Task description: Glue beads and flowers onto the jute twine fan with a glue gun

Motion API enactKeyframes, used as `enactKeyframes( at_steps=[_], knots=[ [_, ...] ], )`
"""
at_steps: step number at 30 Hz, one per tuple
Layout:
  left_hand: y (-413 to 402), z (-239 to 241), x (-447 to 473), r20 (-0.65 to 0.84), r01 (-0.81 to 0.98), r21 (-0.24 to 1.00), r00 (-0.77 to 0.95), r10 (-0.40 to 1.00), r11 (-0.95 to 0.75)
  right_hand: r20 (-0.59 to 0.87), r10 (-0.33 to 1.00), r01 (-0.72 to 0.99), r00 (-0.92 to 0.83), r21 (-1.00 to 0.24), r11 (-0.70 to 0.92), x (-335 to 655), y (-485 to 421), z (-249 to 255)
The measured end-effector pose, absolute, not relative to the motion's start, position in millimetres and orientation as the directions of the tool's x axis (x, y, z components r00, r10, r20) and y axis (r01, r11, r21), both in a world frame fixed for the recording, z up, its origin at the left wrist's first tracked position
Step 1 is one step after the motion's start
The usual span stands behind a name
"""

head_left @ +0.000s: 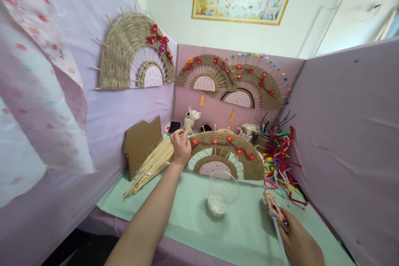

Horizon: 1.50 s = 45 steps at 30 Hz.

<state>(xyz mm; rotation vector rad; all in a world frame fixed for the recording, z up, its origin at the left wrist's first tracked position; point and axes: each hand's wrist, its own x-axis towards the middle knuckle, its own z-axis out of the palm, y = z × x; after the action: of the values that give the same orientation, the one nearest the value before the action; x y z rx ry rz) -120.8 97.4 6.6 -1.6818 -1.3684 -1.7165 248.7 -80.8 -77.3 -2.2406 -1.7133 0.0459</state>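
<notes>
My left hand (181,146) is closed in a pinch at the upper left edge of a woven twine fan (249,143), close to its stick ends. What the fingertips hold is too small to make out. The half-round fan stands on the table, with red flowers along its band and a pink dotted centre. In my right hand (297,235), at the lower right, is a multicoloured patterned glue gun (274,208), with a white strip running down beside it. Between the hands, a clear plastic cup of white beads (217,205) stands with its transparent lid (229,193) tilted open.
A bundle of thin sticks (151,166) and cut cardboard (140,143) lie on the left. Tangled colourful pipe cleaners (282,158) pile up on the right. Behind stand a white animal figurine (190,118) and a dark phone (173,127). Finished fans (116,56) hang on the partitions.
</notes>
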Motion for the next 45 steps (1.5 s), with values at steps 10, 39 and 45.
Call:
enactKeyframes(
  at_steps=[10, 39, 45],
  knots=[
    [97, 6, -121, 0.909, 0.812, 0.37, -0.216, 0.356, -0.452, 0.15, 0.946, 0.931, 0.289, -0.276, -0.241, 249, -81, -78],
    [-28, 71, -92, 0.768, 0.524, 0.455, 0.177, 0.615, -0.72, 0.384, 0.901, 0.955, 0.201, -0.28, -0.094, 252, -80, -84],
    [-43, 86, -57, 0.124, 0.672, 0.181, 0.709, 0.694, -0.718, 0.408, 0.892, 0.958, 0.194, -0.276, -0.082, 250, -80, -83]
  ],
)
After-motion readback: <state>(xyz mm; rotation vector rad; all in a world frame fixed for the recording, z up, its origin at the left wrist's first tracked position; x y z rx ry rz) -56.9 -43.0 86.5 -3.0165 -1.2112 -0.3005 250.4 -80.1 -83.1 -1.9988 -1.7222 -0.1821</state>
